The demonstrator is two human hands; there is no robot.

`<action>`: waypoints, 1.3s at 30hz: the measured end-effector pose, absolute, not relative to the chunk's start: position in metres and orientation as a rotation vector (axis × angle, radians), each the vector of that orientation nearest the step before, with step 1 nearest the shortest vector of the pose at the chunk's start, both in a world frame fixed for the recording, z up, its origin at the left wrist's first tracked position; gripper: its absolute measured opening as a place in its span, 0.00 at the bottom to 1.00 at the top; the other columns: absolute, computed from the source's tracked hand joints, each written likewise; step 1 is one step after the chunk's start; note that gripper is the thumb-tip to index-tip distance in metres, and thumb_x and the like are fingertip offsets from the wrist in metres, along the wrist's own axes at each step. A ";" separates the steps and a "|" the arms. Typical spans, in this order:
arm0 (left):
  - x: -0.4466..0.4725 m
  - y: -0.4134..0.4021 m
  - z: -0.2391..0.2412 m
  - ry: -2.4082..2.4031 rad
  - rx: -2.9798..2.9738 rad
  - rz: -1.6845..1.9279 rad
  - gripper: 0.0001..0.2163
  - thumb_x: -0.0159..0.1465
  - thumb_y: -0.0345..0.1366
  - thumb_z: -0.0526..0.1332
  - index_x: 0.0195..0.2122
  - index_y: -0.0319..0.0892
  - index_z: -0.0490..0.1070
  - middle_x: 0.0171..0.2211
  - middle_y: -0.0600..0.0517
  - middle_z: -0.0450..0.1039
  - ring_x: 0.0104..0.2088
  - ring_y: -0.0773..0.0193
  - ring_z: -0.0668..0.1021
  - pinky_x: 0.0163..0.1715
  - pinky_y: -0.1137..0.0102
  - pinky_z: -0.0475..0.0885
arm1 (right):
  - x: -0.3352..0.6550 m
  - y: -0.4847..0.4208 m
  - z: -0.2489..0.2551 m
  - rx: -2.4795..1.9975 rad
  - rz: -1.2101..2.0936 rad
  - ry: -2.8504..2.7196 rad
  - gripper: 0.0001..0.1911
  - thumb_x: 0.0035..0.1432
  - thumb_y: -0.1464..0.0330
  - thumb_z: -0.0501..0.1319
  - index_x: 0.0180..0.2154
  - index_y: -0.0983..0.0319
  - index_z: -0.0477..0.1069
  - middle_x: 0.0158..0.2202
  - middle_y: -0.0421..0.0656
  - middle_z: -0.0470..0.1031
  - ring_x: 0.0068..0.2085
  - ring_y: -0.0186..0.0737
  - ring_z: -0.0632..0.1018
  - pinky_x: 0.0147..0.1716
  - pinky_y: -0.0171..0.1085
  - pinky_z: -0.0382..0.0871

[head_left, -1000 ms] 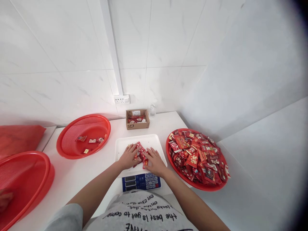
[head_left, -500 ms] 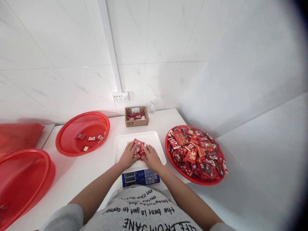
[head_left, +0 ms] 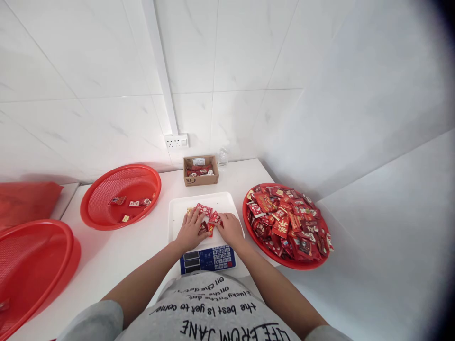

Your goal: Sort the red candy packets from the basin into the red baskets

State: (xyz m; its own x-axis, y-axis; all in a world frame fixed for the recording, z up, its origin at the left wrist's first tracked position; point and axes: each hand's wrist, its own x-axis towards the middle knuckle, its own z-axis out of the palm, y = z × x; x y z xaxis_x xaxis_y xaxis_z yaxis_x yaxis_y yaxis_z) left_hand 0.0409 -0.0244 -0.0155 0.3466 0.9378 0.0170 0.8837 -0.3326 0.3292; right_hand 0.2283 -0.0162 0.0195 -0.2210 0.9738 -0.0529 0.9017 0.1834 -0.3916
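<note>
A white weighing tray (head_left: 176, 232) sits on a digital scale whose blue keypad panel (head_left: 208, 259) faces me. Several small red snack packets (head_left: 204, 209) lie in the middle of the tray. My left hand (head_left: 191, 232) rests over the packets with its fingers spread, covering some of them. At the right side of the pile, the fingers of my right hand (head_left: 230, 230) are closed on the edge of a red packet (head_left: 215, 218). Its thumb is partly hidden.
A red basin (head_left: 245, 227) heaped with packets stands at the right. On the left are a red mesh basket (head_left: 95, 189) with a few packets and another red basket (head_left: 67, 265). A small cardboard box (head_left: 204, 180) and a clear bottle (head_left: 223, 157) stand by the wall.
My right hand has shifted slightly right, and a red packet now shows at its fingertips. The left hand stays over the pile with its fingers more spread.
</note>
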 end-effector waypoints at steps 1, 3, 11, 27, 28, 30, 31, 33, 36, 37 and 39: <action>0.043 -0.024 -0.016 1.629 2.360 0.290 0.33 0.58 0.54 0.55 0.62 0.44 0.52 0.65 0.42 0.46 0.65 0.47 0.48 0.59 0.48 0.48 | 0.229 -0.016 0.020 -1.858 0.500 -2.228 0.15 0.58 0.63 0.56 0.47 0.60 0.68 0.44 0.47 0.72 0.47 0.45 0.69 0.46 0.39 0.60; 0.047 -0.023 -0.015 1.640 2.361 0.273 0.34 0.58 0.54 0.55 0.63 0.43 0.51 0.65 0.42 0.46 0.65 0.48 0.47 0.60 0.48 0.47 | 0.230 -0.015 0.021 -1.914 0.487 -2.197 0.17 0.58 0.61 0.56 0.47 0.60 0.68 0.45 0.48 0.71 0.47 0.46 0.69 0.45 0.39 0.60; 0.051 -0.018 -0.012 1.636 2.351 0.199 0.32 0.60 0.50 0.56 0.62 0.42 0.52 0.65 0.41 0.46 0.64 0.48 0.49 0.59 0.49 0.48 | 0.230 -0.016 0.015 -1.845 0.631 -2.124 0.17 0.59 0.64 0.54 0.49 0.59 0.67 0.48 0.47 0.69 0.49 0.44 0.68 0.47 0.37 0.60; 0.040 -0.008 -0.019 1.722 2.320 0.314 0.27 0.61 0.41 0.54 0.61 0.41 0.54 0.64 0.42 0.51 0.63 0.47 0.54 0.59 0.51 0.52 | 0.233 -0.012 -0.006 -1.514 0.697 -2.102 0.22 0.53 0.73 0.57 0.51 0.62 0.67 0.51 0.50 0.66 0.53 0.43 0.67 0.54 0.42 0.60; 0.041 -0.008 -0.020 1.726 2.336 0.328 0.27 0.61 0.41 0.54 0.61 0.41 0.54 0.64 0.42 0.51 0.63 0.47 0.54 0.58 0.51 0.52 | 0.233 -0.013 -0.006 -1.485 0.695 -2.111 0.22 0.53 0.73 0.57 0.51 0.62 0.67 0.51 0.50 0.66 0.53 0.44 0.67 0.55 0.43 0.60; 0.043 -0.007 -0.021 1.720 2.373 0.349 0.26 0.62 0.41 0.54 0.61 0.43 0.54 0.64 0.42 0.51 0.63 0.47 0.54 0.58 0.50 0.53 | 0.231 -0.016 -0.005 -1.418 0.676 -2.139 0.21 0.53 0.72 0.58 0.50 0.62 0.67 0.50 0.50 0.67 0.53 0.43 0.67 0.55 0.44 0.60; 0.043 -0.006 -0.022 1.710 2.394 0.356 0.25 0.62 0.42 0.53 0.61 0.44 0.55 0.64 0.43 0.50 0.63 0.46 0.54 0.58 0.50 0.53 | 0.229 -0.018 -0.005 -1.390 0.658 -2.153 0.21 0.53 0.70 0.59 0.50 0.61 0.67 0.50 0.50 0.67 0.53 0.44 0.67 0.55 0.45 0.60; 0.045 -0.006 -0.024 1.691 2.431 0.362 0.23 0.63 0.41 0.52 0.60 0.45 0.56 0.64 0.43 0.50 0.63 0.47 0.54 0.58 0.50 0.53 | 0.225 -0.020 -0.005 -1.368 0.610 -2.175 0.22 0.52 0.67 0.61 0.50 0.61 0.67 0.51 0.50 0.66 0.54 0.46 0.65 0.55 0.47 0.59; 0.045 -0.007 -0.026 1.647 2.476 0.365 0.23 0.64 0.42 0.50 0.60 0.45 0.57 0.64 0.42 0.50 0.63 0.48 0.54 0.58 0.50 0.52 | 0.217 -0.018 -0.006 -1.391 0.577 -2.210 0.22 0.51 0.66 0.63 0.48 0.61 0.67 0.52 0.51 0.66 0.56 0.49 0.64 0.56 0.51 0.57; 0.044 -0.007 -0.027 1.630 2.483 0.365 0.23 0.65 0.43 0.50 0.60 0.44 0.57 0.64 0.41 0.49 0.63 0.48 0.55 0.58 0.50 0.52 | 0.215 -0.017 -0.006 -1.395 0.588 -2.222 0.20 0.51 0.68 0.62 0.48 0.61 0.68 0.52 0.51 0.66 0.56 0.48 0.64 0.56 0.51 0.56; 0.041 -0.007 -0.026 1.594 2.481 0.356 0.24 0.65 0.45 0.49 0.61 0.43 0.55 0.64 0.41 0.49 0.63 0.49 0.55 0.58 0.51 0.53 | 0.212 -0.012 -0.006 -1.382 0.644 -2.252 0.17 0.53 0.70 0.60 0.47 0.62 0.68 0.53 0.51 0.66 0.57 0.46 0.63 0.57 0.50 0.55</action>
